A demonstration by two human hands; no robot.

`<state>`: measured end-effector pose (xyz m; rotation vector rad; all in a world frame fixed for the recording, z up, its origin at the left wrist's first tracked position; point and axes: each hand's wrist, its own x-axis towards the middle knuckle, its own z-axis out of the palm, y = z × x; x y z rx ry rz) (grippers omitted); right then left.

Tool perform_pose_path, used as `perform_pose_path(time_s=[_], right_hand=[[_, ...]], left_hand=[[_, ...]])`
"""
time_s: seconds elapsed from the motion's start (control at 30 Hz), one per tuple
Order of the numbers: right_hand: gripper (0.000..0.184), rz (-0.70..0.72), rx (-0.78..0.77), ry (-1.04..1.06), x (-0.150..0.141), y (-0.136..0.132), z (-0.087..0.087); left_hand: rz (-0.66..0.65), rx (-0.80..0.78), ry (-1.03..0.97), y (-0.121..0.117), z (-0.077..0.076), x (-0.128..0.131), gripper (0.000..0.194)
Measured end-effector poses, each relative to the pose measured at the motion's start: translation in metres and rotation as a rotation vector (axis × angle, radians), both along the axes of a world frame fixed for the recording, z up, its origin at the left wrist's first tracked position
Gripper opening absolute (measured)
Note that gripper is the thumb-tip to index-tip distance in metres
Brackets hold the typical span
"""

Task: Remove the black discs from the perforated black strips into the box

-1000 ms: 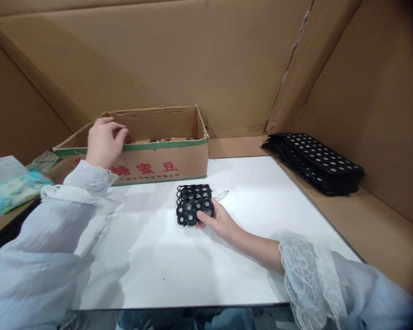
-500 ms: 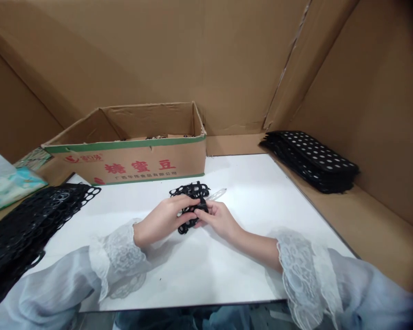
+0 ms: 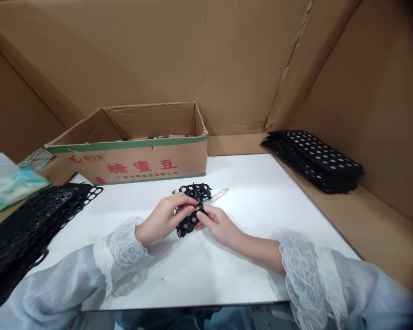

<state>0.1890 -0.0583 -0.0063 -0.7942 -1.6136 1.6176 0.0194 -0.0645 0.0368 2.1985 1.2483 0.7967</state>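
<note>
Left hand [image 3: 167,213]: I see fingers pinching black mesh [image 3: 187,224].
Right hand [image 3: 223,225]: pinching it too.
Black mesh: uneven tugging could tear it.

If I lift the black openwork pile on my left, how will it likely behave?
The openwork pile will probably flop, as its edge lies ragged and uneven. It may feel light for its size, being full of holes, and the rings jutting from its edge might snag.

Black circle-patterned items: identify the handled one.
The small black piece in left hand and right hand; the larger black left pile and black right stack lie apart.
</note>
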Motion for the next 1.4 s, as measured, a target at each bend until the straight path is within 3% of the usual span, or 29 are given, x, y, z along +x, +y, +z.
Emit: perform_pose_path(time_s=[0.13, 0.27, 0.4, 0.53, 0.7, 0.73, 0.83, 0.93, 1.03, 1.13, 1.2, 1.27, 1.3, 1.4], right_hand=[[0.026, 0.034, 0.05, -0.02, -0.002, -0.001, -0.004], [0.025, 0.012, 0.02, -0.03, -0.004, -0.001, -0.004], [0.027, 0.002, 0.021, -0.001, -0.005, 0.002, 0.003], [0.029, -0.003, 0.002, 0.066, -0.004, 0.004, 0.004], [0.032, -0.085, -0.044, 0.062, -0.004, 0.005, -0.001], [0.032, -0.092, -0.061, 0.073, -0.004, 0.005, -0.001], [0.033, -0.122, -0.118, 0.101, -0.004, 0.008, 0.0], [0.032, -0.135, -0.138, 0.119, -0.003, 0.01, 0.0], [0.034, -0.115, -0.181, 0.15, -0.002, 0.01, -0.002], [0.035, -0.124, -0.219, 0.205, -0.003, 0.009, -0.004], [0.033, -0.148, -0.221, 0.233, -0.003, 0.009, -0.003], [0.032, -0.173, -0.211, 0.243, -0.003, 0.01, -0.003], [0.032, -0.184, -0.199, 0.252, -0.003, 0.011, -0.003], [0.027, -0.193, -0.144, 0.31, -0.002, 0.011, -0.002]], left_hand=[[0.087, -0.005, 0.027, 0.0, -0.011, 0.003, 0.024], [0.155, 0.149, 0.217, 0.0, -0.025, 0.003, 0.019], [0.187, 0.264, 0.302, 0.005, -0.02, 0.0, 0.019], [0.311, 0.385, 0.346, 0.023, 0.012, -0.007, 0.016], [0.863, 0.774, 0.255, 0.071, 0.083, -0.056, 0.032], [0.901, 0.842, 0.294, 0.081, 0.097, -0.068, 0.033], [0.956, 0.842, 0.443, 0.106, 0.124, -0.104, 0.037], [0.997, 0.68, 0.485, 0.122, 0.132, -0.127, 0.044], [0.965, 0.611, 0.503, 0.123, 0.125, -0.128, 0.042], [0.887, 0.743, 0.493, 0.096, 0.104, -0.1, 0.038], [0.582, 0.814, 0.448, 0.064, 0.079, -0.07, 0.032], [0.213, 0.7, 0.469, 0.031, 0.05, -0.039, 0.026], [0.104, 0.598, 0.486, 0.016, 0.035, -0.025, 0.027], [0.019, 0.282, 0.541, -0.009, -0.001, 0.002, 0.038]])
